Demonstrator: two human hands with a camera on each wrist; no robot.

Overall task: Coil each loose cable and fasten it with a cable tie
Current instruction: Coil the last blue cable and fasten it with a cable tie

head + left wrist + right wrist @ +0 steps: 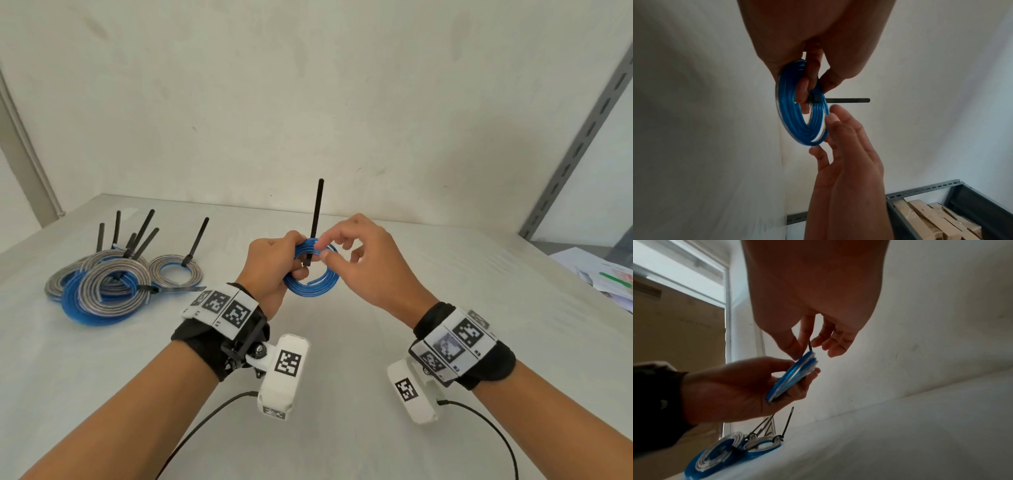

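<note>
A small blue cable coil is held up above the white table. My left hand grips its left side, thumb in front and fingers behind. A black cable tie is looped round the coil, its long tail pointing straight up. My right hand pinches the coil's rim between thumb and forefinger, right beside the tie's head. Its other fingers are curled.
A heap of tied blue and silver coils lies at the table's left, black tie tails sticking up. Papers and a grey metal shelf post stand at the right. A white wall closes the back.
</note>
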